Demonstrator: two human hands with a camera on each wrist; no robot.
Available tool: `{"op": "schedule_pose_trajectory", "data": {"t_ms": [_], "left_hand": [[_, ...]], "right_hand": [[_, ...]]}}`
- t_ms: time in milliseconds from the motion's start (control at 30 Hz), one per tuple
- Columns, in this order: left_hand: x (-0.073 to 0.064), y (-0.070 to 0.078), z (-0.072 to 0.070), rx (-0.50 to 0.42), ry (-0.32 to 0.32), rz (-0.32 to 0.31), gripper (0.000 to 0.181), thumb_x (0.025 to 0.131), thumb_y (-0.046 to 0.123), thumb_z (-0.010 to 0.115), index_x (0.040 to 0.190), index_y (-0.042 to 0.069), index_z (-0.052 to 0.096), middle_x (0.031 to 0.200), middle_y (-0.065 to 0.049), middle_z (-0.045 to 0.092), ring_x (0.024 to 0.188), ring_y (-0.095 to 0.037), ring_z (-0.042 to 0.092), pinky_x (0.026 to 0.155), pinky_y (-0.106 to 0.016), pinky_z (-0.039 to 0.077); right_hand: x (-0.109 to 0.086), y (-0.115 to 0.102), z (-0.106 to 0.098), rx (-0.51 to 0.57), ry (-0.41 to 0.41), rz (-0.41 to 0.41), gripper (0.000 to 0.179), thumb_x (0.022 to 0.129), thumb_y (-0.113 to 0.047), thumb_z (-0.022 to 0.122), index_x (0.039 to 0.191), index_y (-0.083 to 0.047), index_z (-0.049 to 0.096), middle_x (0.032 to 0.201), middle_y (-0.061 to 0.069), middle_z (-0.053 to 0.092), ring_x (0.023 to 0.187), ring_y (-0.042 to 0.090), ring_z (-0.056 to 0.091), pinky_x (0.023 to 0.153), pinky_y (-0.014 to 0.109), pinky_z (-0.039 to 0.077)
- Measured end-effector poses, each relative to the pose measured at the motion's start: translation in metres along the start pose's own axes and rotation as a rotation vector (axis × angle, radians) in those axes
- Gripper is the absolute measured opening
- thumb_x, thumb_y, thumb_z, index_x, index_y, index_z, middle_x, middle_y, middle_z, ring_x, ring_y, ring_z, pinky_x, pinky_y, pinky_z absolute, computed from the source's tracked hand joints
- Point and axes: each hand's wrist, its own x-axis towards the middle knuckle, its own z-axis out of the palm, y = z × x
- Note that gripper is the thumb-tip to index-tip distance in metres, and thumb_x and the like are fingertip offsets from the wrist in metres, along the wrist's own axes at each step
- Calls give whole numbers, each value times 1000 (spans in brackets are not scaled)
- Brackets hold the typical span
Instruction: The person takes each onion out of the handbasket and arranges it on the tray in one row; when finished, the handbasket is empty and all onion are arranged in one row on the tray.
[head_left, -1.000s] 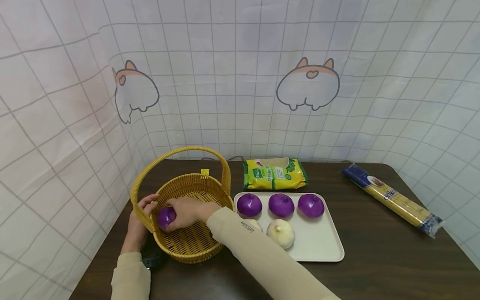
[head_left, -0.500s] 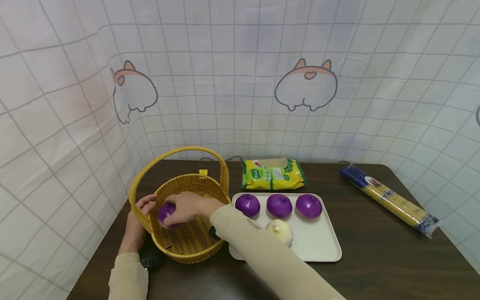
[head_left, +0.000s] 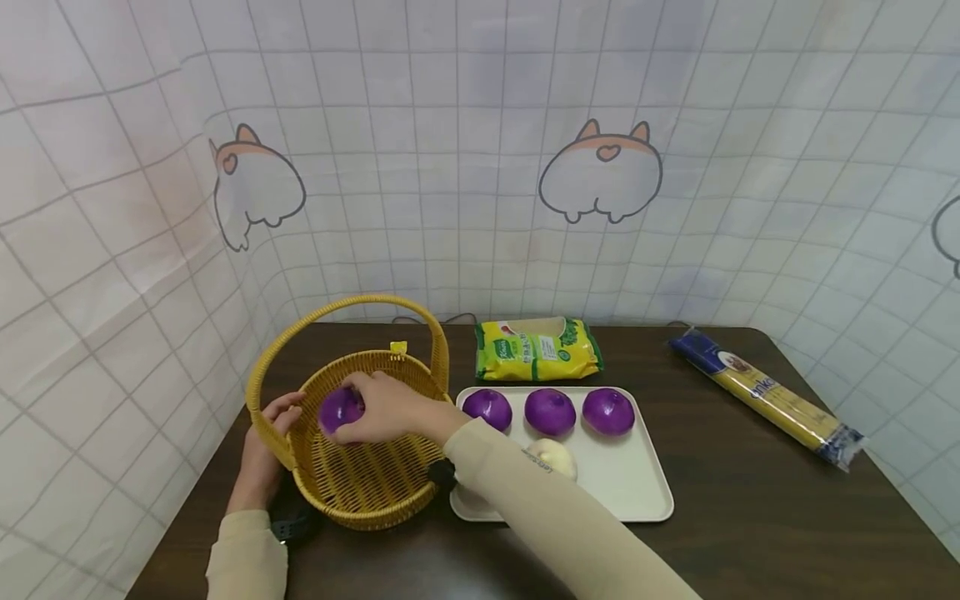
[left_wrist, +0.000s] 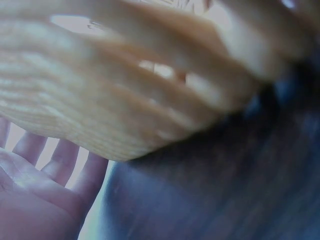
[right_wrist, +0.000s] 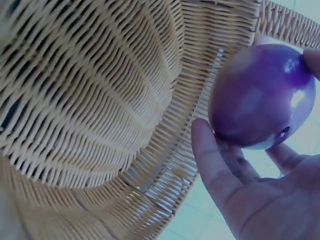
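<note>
In the head view, my right hand (head_left: 393, 410) holds a purple onion (head_left: 339, 410) over the inside of a yellow wicker basket (head_left: 375, 510). The right wrist view shows thumb and fingers round the purple onion (right_wrist: 260, 97), at the level of the rim, with the woven basket wall (right_wrist: 150, 100) beside it. My left hand (head_left: 264, 450) rests at the basket's left side, by the foot of its arched handle. Seen from the left wrist, the fingers of the left hand (left_wrist: 45, 185) are extended against the outside of the weave (left_wrist: 100, 100).
Right of the basket, a white tray (head_left: 630, 483) bears several purple onions (head_left: 550, 412) and a white onion (head_left: 553, 458), partly behind my right sleeve. Behind the tray lies a yellow-green food packet (head_left: 536, 350). A long pasta packet (head_left: 765, 396) lies at the right.
My right hand has lifted the purple onion from low inside the basket, up and slightly right. The left hand stays at the basket's side. The head view has shifted a little.
</note>
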Motion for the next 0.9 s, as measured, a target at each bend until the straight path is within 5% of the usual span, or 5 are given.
{"op": "schedule_pose_trajectory", "data": {"t_ms": [500, 900], "left_hand": [[1, -1, -1, -12, 9, 11, 43, 101, 25, 53, 135, -1, 51, 125, -1, 52, 109, -12, 51, 84, -16, 46], [2, -2, 0, 14, 17, -22, 47, 101, 32, 53, 138, 2, 50, 132, -5, 48, 111, -13, 49, 82, -15, 45]], "right_hand": [[-34, 11, -2, 105, 64, -50, 81, 80, -58, 69, 143, -16, 41, 128, -3, 53, 111, 8, 53, 86, 23, 50], [-70, 28, -1, 164, 225, -38, 79, 78, -67, 65, 145, -31, 41, 129, -6, 50, 113, 10, 52, 87, 31, 50]]}}
